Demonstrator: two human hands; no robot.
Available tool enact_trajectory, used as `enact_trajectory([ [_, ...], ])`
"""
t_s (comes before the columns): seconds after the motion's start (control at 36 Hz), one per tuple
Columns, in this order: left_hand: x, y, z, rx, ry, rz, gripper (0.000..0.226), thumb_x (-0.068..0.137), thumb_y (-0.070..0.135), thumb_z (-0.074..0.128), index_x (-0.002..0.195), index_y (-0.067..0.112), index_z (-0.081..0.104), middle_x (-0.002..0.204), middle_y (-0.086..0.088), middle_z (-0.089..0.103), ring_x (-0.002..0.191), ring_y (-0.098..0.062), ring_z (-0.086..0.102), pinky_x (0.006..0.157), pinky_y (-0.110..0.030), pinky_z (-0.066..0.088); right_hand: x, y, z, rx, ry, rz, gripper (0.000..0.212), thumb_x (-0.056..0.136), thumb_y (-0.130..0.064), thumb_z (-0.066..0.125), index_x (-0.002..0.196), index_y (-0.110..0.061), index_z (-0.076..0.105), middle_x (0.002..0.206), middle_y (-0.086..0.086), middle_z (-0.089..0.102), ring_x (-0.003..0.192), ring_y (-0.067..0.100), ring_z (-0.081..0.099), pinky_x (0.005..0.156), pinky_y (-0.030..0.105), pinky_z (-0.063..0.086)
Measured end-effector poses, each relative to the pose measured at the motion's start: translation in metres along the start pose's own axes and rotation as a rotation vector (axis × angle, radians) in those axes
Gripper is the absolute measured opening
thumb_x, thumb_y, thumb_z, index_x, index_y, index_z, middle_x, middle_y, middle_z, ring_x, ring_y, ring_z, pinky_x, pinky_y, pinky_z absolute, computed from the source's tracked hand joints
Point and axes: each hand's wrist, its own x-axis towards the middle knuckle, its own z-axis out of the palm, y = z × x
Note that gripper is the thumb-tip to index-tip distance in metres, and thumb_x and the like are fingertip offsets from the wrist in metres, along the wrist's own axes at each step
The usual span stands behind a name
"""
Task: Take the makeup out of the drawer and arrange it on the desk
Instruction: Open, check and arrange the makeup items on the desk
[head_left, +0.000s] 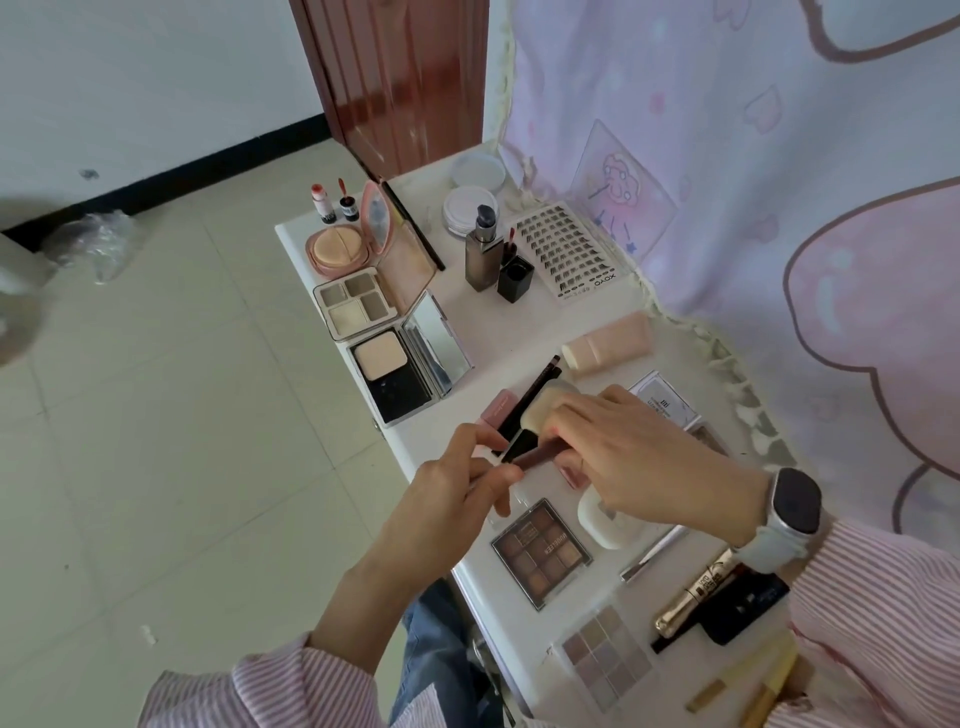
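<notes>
Makeup covers the white desk (540, 332). My left hand (457, 480) pinches the near end of a dark brown tube (537, 454) at the desk's middle. My right hand (639, 457) lies over the tube's other end, fingers curled on it, above a cream brush head (545, 402) and a black pencil (535, 389). A pink tube (497, 407) lies just left of them. A brown eyeshadow palette (540, 552) and a white case (605, 525) sit under my hands. No drawer can be seen.
Open compacts (387, 374) line the left edge, with a pink cushion compact (340, 249) behind. A pump bottle (483, 249), lash card (566, 249) and pink tube (610, 343) stand further back. A gold mascara (696, 592) and a pale palette (605, 657) lie near me. A curtain hangs on the right.
</notes>
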Motion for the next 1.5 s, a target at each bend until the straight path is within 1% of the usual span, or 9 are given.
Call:
enact_trajectory([
  [0.17,0.001,-0.004,-0.008,-0.049,0.01,-0.029,0.011,0.093,0.03,0.048,0.094,0.033,0.037,0.062,0.008,0.062,0.047,-0.002,0.045,0.053,-0.011,0.037,-0.001,0.005,-0.009,0.13,-0.107,0.076,0.013,0.097,-0.024,0.041,0.092,-0.028,0.03,0.066,-0.019,0.031,0.064,0.009,0.041,0.071,0.018,0.028],
  [0.36,0.004,-0.006,-0.012,0.004,0.021,-0.027,0.017,0.088,0.023,0.06,0.086,0.035,0.046,0.071,0.016,0.064,0.064,0.002,0.055,0.059,-0.009,0.04,0.0,0.014,-0.002,0.087,0.067,-0.014,0.008,0.087,-0.017,0.054,0.092,-0.023,0.052,0.067,-0.032,0.02,0.059,-0.003,0.024,0.072,0.022,0.032],
  [0.5,0.004,-0.016,-0.023,0.061,0.048,-0.03,0.013,0.09,0.021,0.056,0.093,0.035,0.055,0.071,0.017,0.065,0.068,-0.002,0.058,0.06,-0.012,0.045,-0.008,0.037,0.002,0.03,0.153,0.016,0.02,0.08,-0.009,0.064,0.093,-0.024,0.061,0.075,-0.015,0.062,0.069,0.001,0.054,0.074,0.024,0.033],
  [0.69,0.005,-0.024,-0.027,0.086,0.068,-0.026,0.021,0.092,0.018,0.054,0.084,0.037,0.054,0.075,0.02,0.064,0.069,-0.001,0.058,0.062,-0.008,0.042,-0.015,0.053,0.0,0.05,0.145,0.105,0.016,0.077,-0.018,0.058,0.091,-0.02,0.064,0.081,-0.011,0.066,0.078,0.001,0.051,0.076,0.017,0.024],
  [0.78,0.005,-0.03,-0.032,0.053,0.132,-0.059,0.019,0.092,0.017,0.053,0.084,0.034,0.055,0.074,0.02,0.066,0.069,-0.001,0.059,0.063,-0.008,0.042,-0.019,0.065,-0.003,0.08,0.199,0.18,0.02,0.079,-0.007,0.065,0.098,-0.015,0.065,0.088,-0.003,0.067,0.08,0.016,0.061,0.081,0.03,0.036],
  [0.94,0.017,-0.032,-0.03,-0.283,0.4,-0.15,0.008,0.096,0.014,0.043,0.096,0.02,0.049,0.087,0.009,0.072,0.079,-0.006,0.065,0.069,-0.013,0.048,-0.009,0.063,-0.007,0.533,0.375,0.502,0.021,0.081,-0.003,0.065,0.101,-0.007,0.065,0.09,-0.009,0.047,0.082,0.008,0.051,0.078,0.002,0.036],
  [1.06,0.033,-0.023,-0.02,-0.399,0.489,-0.148,0.012,0.097,0.017,0.043,0.093,0.011,0.052,0.092,0.007,0.071,0.083,-0.007,0.064,0.069,-0.02,0.048,0.003,0.057,-0.008,0.834,0.481,0.581,0.027,0.085,-0.01,0.062,0.09,-0.037,0.059,0.089,-0.01,0.055,0.081,0.006,0.055,0.073,0.009,0.042],
  [1.25,0.067,0.005,-0.005,-0.638,0.558,-0.164,0.014,0.096,0.017,0.047,0.091,0.014,0.059,0.084,-0.001,0.067,0.075,-0.008,0.063,0.065,-0.021,0.052,0.024,0.063,-0.003,1.427,0.594,0.669,0.021,0.089,-0.007,0.053,0.105,-0.016,0.065,0.086,0.01,0.066,0.074,0.02,0.068,0.068,0.027,0.055],
  [1.5,0.105,0.019,0.015,-0.721,0.597,-0.199,0.012,0.088,0.008,0.06,0.097,-0.002,0.062,0.083,-0.004,0.068,0.073,-0.007,0.066,0.072,-0.02,0.054,0.041,0.076,0.004,1.607,0.652,0.633,0.019,0.095,-0.008,0.044,0.103,-0.013,0.06,0.089,0.014,0.057,0.091,0.029,0.062,0.085,0.044,0.054],
])
